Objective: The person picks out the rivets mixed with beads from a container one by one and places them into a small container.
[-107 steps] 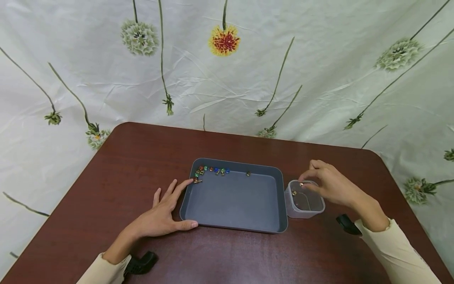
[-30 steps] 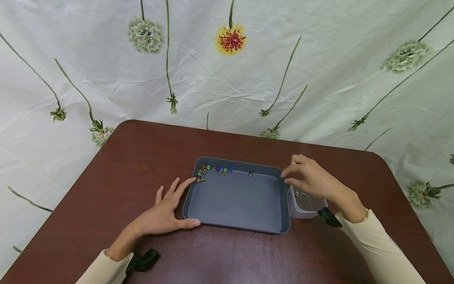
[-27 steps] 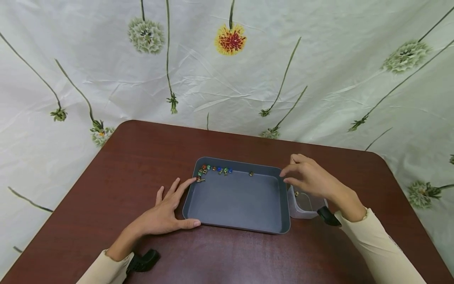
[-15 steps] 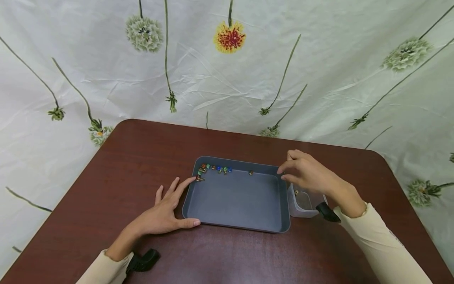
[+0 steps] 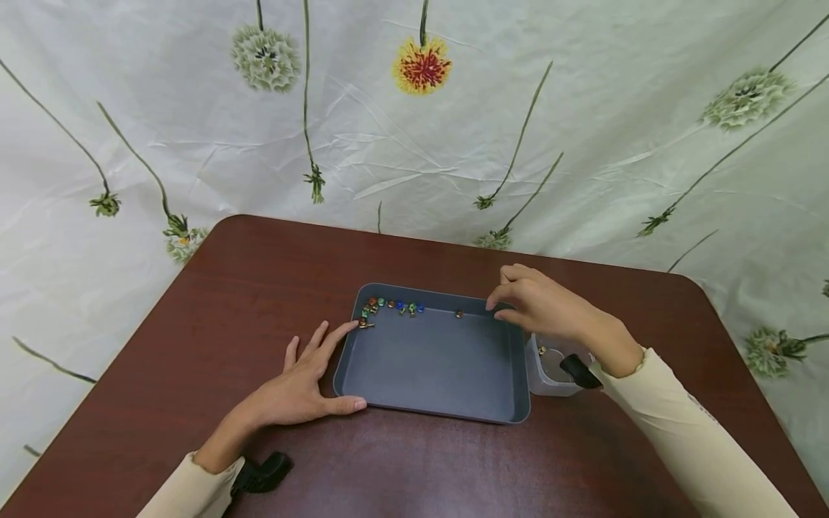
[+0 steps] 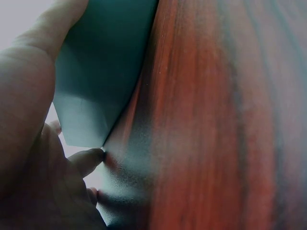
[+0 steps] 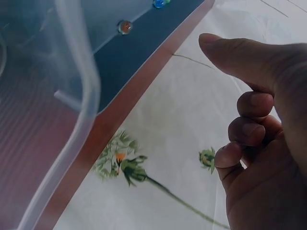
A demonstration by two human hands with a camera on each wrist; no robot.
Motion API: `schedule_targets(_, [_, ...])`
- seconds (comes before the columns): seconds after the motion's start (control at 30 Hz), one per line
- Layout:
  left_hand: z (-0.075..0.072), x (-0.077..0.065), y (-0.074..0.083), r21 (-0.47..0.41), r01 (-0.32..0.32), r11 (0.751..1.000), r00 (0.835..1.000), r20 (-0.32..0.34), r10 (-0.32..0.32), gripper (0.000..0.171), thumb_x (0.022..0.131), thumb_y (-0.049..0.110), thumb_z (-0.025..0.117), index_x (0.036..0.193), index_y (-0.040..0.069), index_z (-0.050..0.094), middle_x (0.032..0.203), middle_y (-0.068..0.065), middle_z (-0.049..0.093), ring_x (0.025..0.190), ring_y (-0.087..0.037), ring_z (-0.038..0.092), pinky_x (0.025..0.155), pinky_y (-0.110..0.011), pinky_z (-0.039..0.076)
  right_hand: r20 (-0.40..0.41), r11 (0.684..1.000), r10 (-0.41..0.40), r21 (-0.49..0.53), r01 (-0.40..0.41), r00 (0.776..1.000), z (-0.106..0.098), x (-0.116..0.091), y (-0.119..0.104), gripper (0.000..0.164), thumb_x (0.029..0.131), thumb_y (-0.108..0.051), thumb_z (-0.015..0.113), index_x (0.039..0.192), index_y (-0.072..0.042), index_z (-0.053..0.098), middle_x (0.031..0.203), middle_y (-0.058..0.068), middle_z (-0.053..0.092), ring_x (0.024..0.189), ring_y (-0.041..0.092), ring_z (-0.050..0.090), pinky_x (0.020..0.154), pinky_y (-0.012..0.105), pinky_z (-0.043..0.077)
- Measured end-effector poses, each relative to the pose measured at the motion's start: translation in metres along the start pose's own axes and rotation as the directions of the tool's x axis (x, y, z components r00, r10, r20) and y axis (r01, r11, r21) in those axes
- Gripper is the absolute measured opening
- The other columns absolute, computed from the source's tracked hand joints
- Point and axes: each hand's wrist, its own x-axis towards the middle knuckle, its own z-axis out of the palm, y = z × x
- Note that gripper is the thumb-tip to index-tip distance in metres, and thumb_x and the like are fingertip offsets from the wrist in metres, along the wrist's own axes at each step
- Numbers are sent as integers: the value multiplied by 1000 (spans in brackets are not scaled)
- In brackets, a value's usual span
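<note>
A dark grey-blue tray (image 5: 427,374) lies on the table. My left hand (image 5: 294,392) has its fingers spread at the tray's left side, with the index fingertip at the left rim and the thumb along the front edge. Over the tray's back right corner is my right hand (image 5: 540,306), thumb and index finger apart and nothing between them; the other fingers are curled. Just left of its fingertips sits a lone small amber piece (image 5: 459,314), round and glassy in the right wrist view. Several small coloured pieces (image 5: 381,302) with gold-coloured parts line the tray's back left corner.
A clear plastic box (image 5: 550,387) stands against the tray's right side, partly under my right forearm, with a small gold-coloured piece (image 5: 542,350) inside. The dark red wooden table (image 5: 414,467) ends at a flowered white cloth (image 5: 363,108) behind.
My right hand pinched a small gold-coloured piece over the box earlier; it now holds nothing and has moved left over the tray toward the lone amber piece. My left hand has stayed put.
</note>
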Motion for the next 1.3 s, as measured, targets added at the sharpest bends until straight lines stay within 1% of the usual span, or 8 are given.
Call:
schedule_targets(0.1, [2, 0, -1, -4, 3, 1000, 1000, 3, -3, 105, 71, 58, 74, 150, 35, 10, 157, -4, 14, 146, -35, -5, 104, -66, -12, 17, 1000, -4, 8, 3, 1000, 2, 8, -2, 13, 82, -15, 73, 94, -15, 73, 76, -2, 43, 74, 9, 37, 67, 24, 36])
schedule_targets(0.2, [3, 0, -2, -4, 1, 1000, 1000, 5, -1, 105, 71, 57, 74, 150, 35, 10, 157, -3, 13, 146, -36, -5, 104, -66, -12, 24, 1000, -8, 22, 7, 1000, 4, 15, -4, 12, 83, -16, 72, 94, -17, 73, 76, -2, 44, 74, 8, 36, 67, 23, 36])
schedule_targets(0.37, [3, 0, -3, -4, -4, 1000, 1000, 2, 4, 104, 71, 57, 74, 150, 34, 10, 157, -6, 14, 145, -37, -5, 103, -66, -12, 27, 998, -32, 48, 31, 999, 9, 29, -4, 11, 83, -14, 72, 94, -17, 73, 74, -3, 40, 72, 11, 33, 66, 24, 32])
schedule_targets(0.47, [3, -1, -4, -6, -9, 1000, 1000, 1, 9, 104, 72, 56, 74, 150, 34, 10, 157, -8, 14, 145, -38, -5, 103, -67, -12, 50, 998, -25, 65, 22, 998, 14, 37, -6, 12, 84, -14, 71, 96, -15, 74, 74, -2, 38, 72, 12, 32, 66, 25, 30])
schedule_targets(0.6, [2, -1, -3, -9, -4, 1000, 1000, 5, 5, 104, 71, 57, 74, 150, 34, 10, 157, -8, 14, 145, -37, -6, 103, -66, -12, 94, 997, 5, 73, -12, 996, 22, 48, -9, 14, 85, -16, 70, 98, -15, 74, 77, -1, 42, 73, 13, 33, 66, 26, 31])
schedule_targets(0.83, [1, -2, -1, -12, 6, 1000, 1000, 6, -6, 104, 71, 58, 74, 150, 35, 10, 157, -6, 13, 146, -35, -6, 104, -66, -13, 113, 998, -7, 64, -1, 994, 35, 67, -12, 14, 86, -12, 68, 98, -17, 74, 78, -1, 44, 74, 14, 33, 67, 27, 31])
schedule_targets(1.07, [-1, 0, -1, -15, -11, 1000, 1000, -2, 11, 104, 71, 56, 74, 150, 34, 10, 157, -9, 14, 145, -38, -6, 103, -66, -13, 143, 998, 10, 54, -18, 990, 47, 79, -14, 14, 87, -12, 68, 97, -18, 74, 79, -2, 45, 74, 14, 34, 69, 27, 33])
schedule_targets(1.3, [0, 0, 0, -7, -7, 1000, 1000, -6, 7, 104, 71, 57, 74, 150, 35, 10, 157, -3, 14, 146, -35, -5, 104, -65, -12, 146, 998, 15, 51, -23, 989, 55, 87, -18, 14, 86, -14, 69, 97, -20, 74, 81, -1, 47, 75, 14, 35, 70, 27, 34])
